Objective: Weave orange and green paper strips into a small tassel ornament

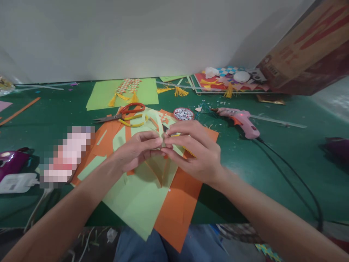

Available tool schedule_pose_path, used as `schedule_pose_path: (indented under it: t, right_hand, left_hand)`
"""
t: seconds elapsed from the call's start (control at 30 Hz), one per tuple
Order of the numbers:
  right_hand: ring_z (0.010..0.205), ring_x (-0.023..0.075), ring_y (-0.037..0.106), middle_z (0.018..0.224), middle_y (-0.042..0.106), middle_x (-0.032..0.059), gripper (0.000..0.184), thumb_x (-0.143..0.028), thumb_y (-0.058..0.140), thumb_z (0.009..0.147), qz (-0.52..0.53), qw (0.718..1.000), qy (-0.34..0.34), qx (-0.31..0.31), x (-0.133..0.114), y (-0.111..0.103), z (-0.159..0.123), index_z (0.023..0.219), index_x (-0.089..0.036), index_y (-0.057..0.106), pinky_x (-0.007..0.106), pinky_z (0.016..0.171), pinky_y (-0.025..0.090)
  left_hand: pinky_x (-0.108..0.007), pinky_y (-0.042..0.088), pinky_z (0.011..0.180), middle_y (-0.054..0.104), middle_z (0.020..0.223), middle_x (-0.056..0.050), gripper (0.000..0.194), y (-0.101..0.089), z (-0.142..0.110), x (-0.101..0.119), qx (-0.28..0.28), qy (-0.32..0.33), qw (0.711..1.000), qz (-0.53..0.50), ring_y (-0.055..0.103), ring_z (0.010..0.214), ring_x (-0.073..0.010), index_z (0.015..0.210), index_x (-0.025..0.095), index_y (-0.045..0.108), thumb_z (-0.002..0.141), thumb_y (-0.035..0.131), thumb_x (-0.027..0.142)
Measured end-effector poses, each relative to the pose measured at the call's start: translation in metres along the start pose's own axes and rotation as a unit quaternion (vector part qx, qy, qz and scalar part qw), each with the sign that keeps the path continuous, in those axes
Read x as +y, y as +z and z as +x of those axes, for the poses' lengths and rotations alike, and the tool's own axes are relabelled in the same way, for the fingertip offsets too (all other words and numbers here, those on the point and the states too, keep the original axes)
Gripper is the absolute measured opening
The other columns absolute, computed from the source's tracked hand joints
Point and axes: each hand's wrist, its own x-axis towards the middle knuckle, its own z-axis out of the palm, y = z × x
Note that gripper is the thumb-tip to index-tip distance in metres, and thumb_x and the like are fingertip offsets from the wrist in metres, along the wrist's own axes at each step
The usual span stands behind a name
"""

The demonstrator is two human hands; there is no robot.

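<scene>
Both hands meet over a pile of paper. My left hand pinches a pale green paper strip between thumb and fingers. My right hand closes on the same strip from the right; its fingertips partly hide the strip. Orange paper strips hang folded below the fingers. Beneath lie light green sheets and orange sheets. Scissors with red and yellow handles rest just beyond my left hand. A yellow toothed edge shows under my right hand.
A pink glue gun lies right, its black cord curving toward the front edge. A round dish of small bits sits behind my hands. Woven paper pieces with yellow tassels lie at the back. A blurred-out object and white charger are left.
</scene>
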Motion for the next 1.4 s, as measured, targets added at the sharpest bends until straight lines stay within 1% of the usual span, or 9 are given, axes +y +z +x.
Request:
schedule_pose_path:
  t: [0.23,0.37,0.7,0.87,1.0,1.1,1.2,1.3,1.4]
  right_hand:
    - [0.085,0.0225,0.064,0.09,0.066,0.005,0.013,-0.014,0.063,0.08,-0.062,0.998,-0.026,0.005,0.002,0.0,-0.003,0.084,-0.026,0.059,0.043,0.073,0.054]
    - [0.087,0.0241,0.064,0.091,0.067,0.0061,0.016,-0.012,0.064,0.078,-0.093,0.995,-0.048,0.004,0.004,-0.001,-0.005,0.084,-0.025,0.059,0.044,0.073,0.055]
    - [0.086,0.0245,0.065,0.09,0.068,0.0057,0.014,-0.013,0.064,0.079,-0.121,0.991,-0.055,0.003,0.005,0.0,-0.005,0.083,-0.025,0.062,0.043,0.07,0.057]
    - [0.085,0.024,0.065,0.089,0.068,0.0063,0.015,-0.01,0.064,0.078,-0.103,0.993,-0.053,0.013,0.005,0.0,-0.006,0.082,-0.025,0.062,0.043,0.071,0.057]
    - [0.082,0.0214,0.064,0.086,0.067,0.0051,0.016,-0.01,0.06,0.082,-0.056,0.998,0.001,0.015,0.004,-0.002,-0.002,0.082,-0.025,0.062,0.04,0.069,0.054]
    - [0.077,0.0184,0.063,0.082,0.066,0.0042,0.014,-0.011,0.058,0.084,-0.018,0.998,0.057,0.01,0.003,-0.006,0.002,0.08,-0.024,0.062,0.036,0.068,0.052]
    - [0.074,0.016,0.062,0.078,0.065,0.0027,0.012,-0.014,0.059,0.084,0.035,0.99,0.138,-0.008,0.003,-0.011,0.007,0.076,-0.022,0.06,0.032,0.065,0.05]
    - [0.071,0.0142,0.06,0.076,0.064,0.0016,0.013,-0.015,0.058,0.084,0.108,0.97,0.214,-0.034,0.002,-0.015,0.01,0.072,-0.021,0.058,0.028,0.06,0.048]
    - [0.069,0.0129,0.057,0.072,0.062,0.0007,0.017,-0.019,0.058,0.086,0.148,0.958,0.237,-0.068,0.002,-0.016,0.012,0.069,-0.02,0.055,0.026,0.059,0.046]
  left_hand:
    - [-0.015,0.052,0.065,0.066,0.07,0.002,0.023,0.004,0.001,-0.003,0.042,0.014,0.999,0.003,0.065,0.066,-0.0075,0.071,0.014,0.066,0.063,0.084,0.026]
    - [-0.014,0.052,0.063,0.063,0.063,0.004,0.023,0.006,0.002,-0.004,0.045,0.022,0.999,-0.005,0.063,0.062,-0.0057,0.069,0.014,0.065,0.063,0.084,0.025]
    - [-0.014,0.052,0.066,0.062,0.064,0.005,0.023,0.006,0.003,-0.005,0.057,0.021,0.998,-0.001,0.061,0.062,-0.0045,0.07,0.014,0.064,0.065,0.083,0.027]
    - [-0.016,0.051,0.069,0.064,0.067,0.004,0.023,0.008,0.002,-0.004,0.069,0.011,0.997,0.015,0.062,0.064,-0.0054,0.07,0.014,0.063,0.066,0.082,0.027]
    - [-0.02,0.051,0.074,0.07,0.082,-0.002,0.018,0.01,0.002,-0.002,0.117,0.028,0.992,0.032,0.066,0.079,-0.011,0.081,0.015,0.065,0.076,0.073,0.03]
    - [-0.027,0.05,0.086,0.07,0.101,-0.005,0.02,0.007,0.003,0.0,0.167,0.086,0.982,0.031,0.064,0.098,-0.0166,0.097,0.018,0.065,0.085,0.063,0.034]
    - [-0.03,0.046,0.095,0.067,0.111,-0.004,0.022,0.003,0.003,0.004,0.202,0.166,0.963,0.065,0.058,0.113,-0.0187,0.104,0.022,0.064,0.086,0.062,0.035]
    - [-0.03,0.045,0.095,0.07,0.103,-0.004,0.022,0.004,-0.001,0.006,0.152,0.189,0.956,0.168,0.06,0.108,-0.0209,0.093,0.021,0.07,0.084,0.063,0.04]
    - [-0.027,0.048,0.084,0.073,0.089,-0.004,0.03,0.008,-0.006,0.007,0.082,0.143,0.938,0.306,0.065,0.089,-0.019,0.083,0.019,0.074,0.086,0.059,0.045]
